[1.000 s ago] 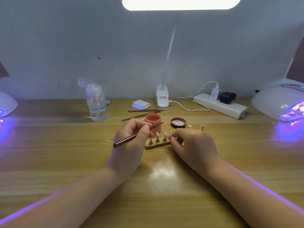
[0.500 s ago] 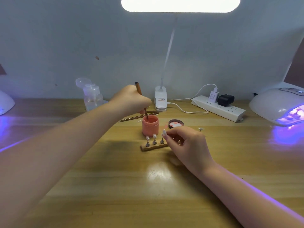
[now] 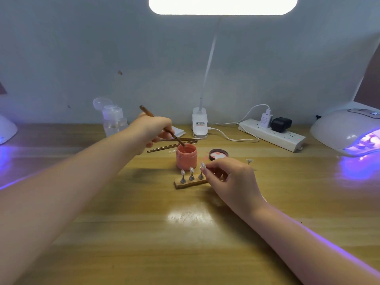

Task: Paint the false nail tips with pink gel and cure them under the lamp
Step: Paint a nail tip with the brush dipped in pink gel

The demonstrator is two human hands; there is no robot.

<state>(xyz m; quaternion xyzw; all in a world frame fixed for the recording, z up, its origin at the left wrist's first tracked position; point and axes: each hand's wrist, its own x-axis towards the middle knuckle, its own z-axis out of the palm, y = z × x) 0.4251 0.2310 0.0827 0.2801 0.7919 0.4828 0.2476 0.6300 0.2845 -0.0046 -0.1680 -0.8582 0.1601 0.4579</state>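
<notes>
Wooden table (image 3: 123, 233) surface, grey wall behind. Left hand (image 3: 153, 130), fingers curled, pinches a brush (image 3: 162, 126) tilted toward 10 o'clock; its tip sits in the open pink gel jar (image 3: 186, 157) at center. At 6 o'clock of the jar, touching or just beside it, a wooden holder (image 3: 190, 183) carries three upright nail tips (image 3: 191, 170). Right hand (image 3: 232, 179), fingers curled, pinches at the rightmost tip. Jar lid (image 3: 218, 154) lies at 3 o'clock of the jar. Curing lamp (image 3: 347, 132) glows violet at far 3 o'clock.
</notes>
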